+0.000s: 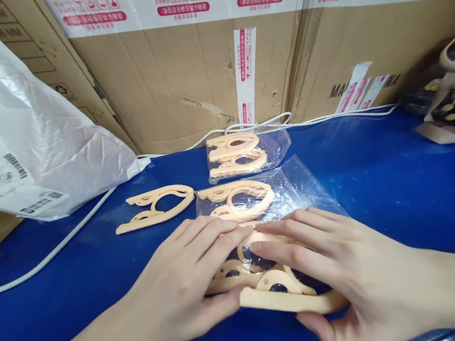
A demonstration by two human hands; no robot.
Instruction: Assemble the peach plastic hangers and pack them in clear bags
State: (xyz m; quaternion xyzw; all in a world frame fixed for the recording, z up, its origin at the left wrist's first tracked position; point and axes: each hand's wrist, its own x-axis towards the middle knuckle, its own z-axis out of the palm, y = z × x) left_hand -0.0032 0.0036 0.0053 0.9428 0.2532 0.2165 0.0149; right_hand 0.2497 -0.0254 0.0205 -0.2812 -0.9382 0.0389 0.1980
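Note:
Beige folding hangers lie about my hands, some of them inside clear plastic bags. My right hand (329,263) curls over a folded hanger (288,298), its thumb at the near edge and its fingers reaching across the top. Under both hands is a clear bag (250,255) with hanger parts showing through. My left hand (184,281) closes on this bag's left side, and its thumb tip meets the end of the near hanger. Just beyond my fingers lies another bagged hanger (251,190). My palms hide part of the near hanger and bag.
A loose hanger (160,202) lies to the left, and a bagged pair (235,152) farther back on the blue surface (404,196). Cardboard boxes (179,70) stand behind. A white parcel bag (35,124), a white cable (53,257) and a dark bundle (453,88) flank the surface.

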